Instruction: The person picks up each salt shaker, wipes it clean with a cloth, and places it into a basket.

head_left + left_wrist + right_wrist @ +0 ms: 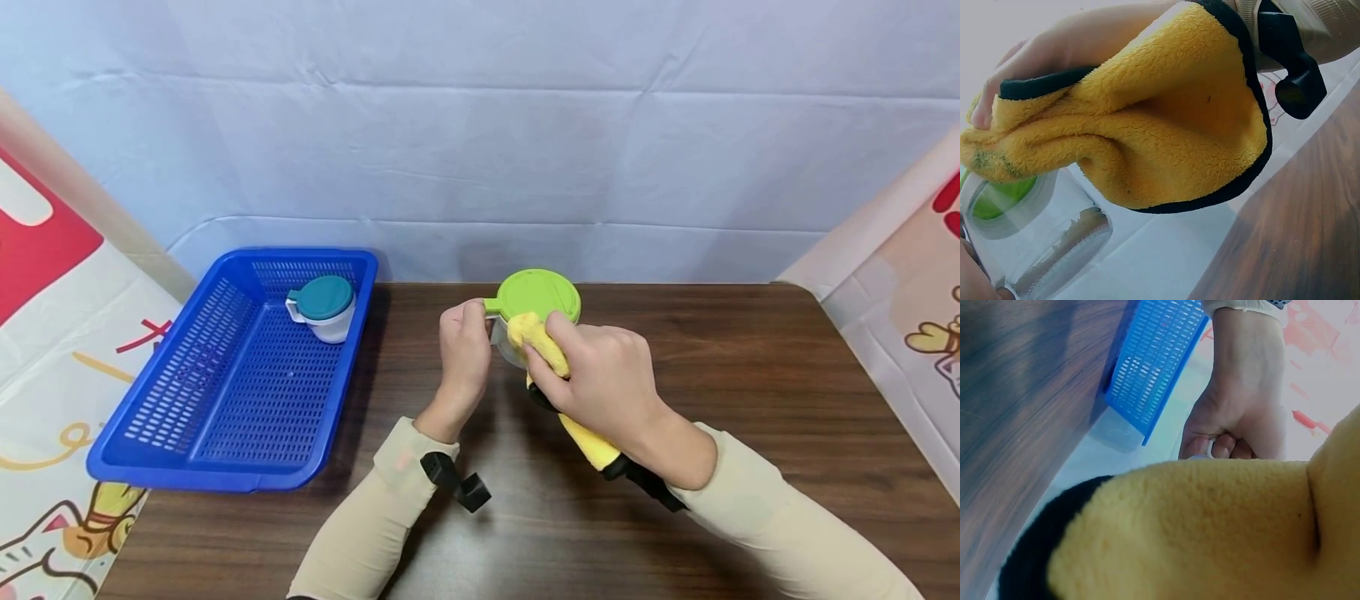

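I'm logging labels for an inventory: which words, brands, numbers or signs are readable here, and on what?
No readable words, brands, numbers or signs in any view.
Green lid: faint lines, too small to make out.
Red strokes on the patterned sheet at left: cannot tell whether they are lettering.
Yellow cloth, blue basket, teal lid: none visible.

sleeves: cream, wrist-length | wrist brackets: black, angular | hands: bare
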{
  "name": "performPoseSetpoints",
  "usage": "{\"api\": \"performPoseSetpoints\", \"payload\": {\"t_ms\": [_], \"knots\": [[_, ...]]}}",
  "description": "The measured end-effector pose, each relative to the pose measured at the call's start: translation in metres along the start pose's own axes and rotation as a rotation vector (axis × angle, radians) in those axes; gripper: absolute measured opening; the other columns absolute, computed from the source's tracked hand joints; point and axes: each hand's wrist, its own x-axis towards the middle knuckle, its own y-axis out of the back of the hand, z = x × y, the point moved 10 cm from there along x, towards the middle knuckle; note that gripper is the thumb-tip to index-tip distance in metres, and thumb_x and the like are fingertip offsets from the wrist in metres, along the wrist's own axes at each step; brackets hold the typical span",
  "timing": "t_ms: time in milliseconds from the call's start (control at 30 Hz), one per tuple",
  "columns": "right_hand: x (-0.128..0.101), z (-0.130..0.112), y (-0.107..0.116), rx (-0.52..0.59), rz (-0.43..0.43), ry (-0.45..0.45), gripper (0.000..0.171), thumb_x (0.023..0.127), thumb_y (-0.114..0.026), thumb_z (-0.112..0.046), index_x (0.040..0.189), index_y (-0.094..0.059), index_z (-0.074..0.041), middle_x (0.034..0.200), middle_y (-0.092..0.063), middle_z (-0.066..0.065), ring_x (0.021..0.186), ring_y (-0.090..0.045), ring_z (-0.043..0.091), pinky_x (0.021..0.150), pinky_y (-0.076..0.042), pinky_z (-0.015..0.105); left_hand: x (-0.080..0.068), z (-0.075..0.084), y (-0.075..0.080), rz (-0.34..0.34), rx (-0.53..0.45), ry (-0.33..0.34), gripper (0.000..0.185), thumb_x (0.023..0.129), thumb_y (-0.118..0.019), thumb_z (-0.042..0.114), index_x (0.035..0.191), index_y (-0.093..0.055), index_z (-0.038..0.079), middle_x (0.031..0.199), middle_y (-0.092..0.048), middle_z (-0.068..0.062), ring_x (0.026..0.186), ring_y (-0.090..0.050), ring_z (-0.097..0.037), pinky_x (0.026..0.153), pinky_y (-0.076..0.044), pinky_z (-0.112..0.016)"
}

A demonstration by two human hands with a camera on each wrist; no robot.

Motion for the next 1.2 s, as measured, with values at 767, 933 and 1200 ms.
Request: {"api": "performPoseSetpoints", "payload": {"t_ms": [767,933,1200], "knots": [[-0.015,0.017,0.012,0.069,0.048,0.025,0.036,0.098,-0.046,-0.039,0.074,-0.045,-0.013,0.052,-0.030,-0.008,0.042,-0.031,0.009,0.040,-0.027,0.027,0.001,0.004,-0.001,-0.027,0.014,-0.008,0.037,0.088,-0.039,0.008,0.052,-0.033,0.014,0.051,-0.027,0.006,0.050,-0.025,-0.012,0.051,-0.021,-0.025],[-0.018,0.021,0.012,0.125,0.037,0.031,0.038,0.100,-0.046,-0.041,0.075,-0.045,-0.013,0.053,-0.031,-0.008,0.042,-0.033,0.008,0.041,-0.028,0.027,0.001,0.005,-0.002,-0.041,0.011,-0.015,0.036,0.087,-0.039,0.007,0.052,-0.033,0.015,0.050,-0.026,0.007,0.050,-0.023,-0.012,0.051,-0.020,-0.025],[-0.021,0.030,0.016,0.145,0.074,0.039,0.038,0.099,-0.048,-0.042,0.073,-0.044,-0.014,0.054,-0.029,-0.010,0.044,-0.031,0.005,0.040,-0.027,0.025,0.002,0.004,-0.004,-0.059,-0.014,-0.011,0.035,0.086,-0.038,0.009,0.053,-0.031,0.015,0.050,-0.023,0.007,0.050,-0.020,-0.011,0.051,-0.018,-0.025]]}}
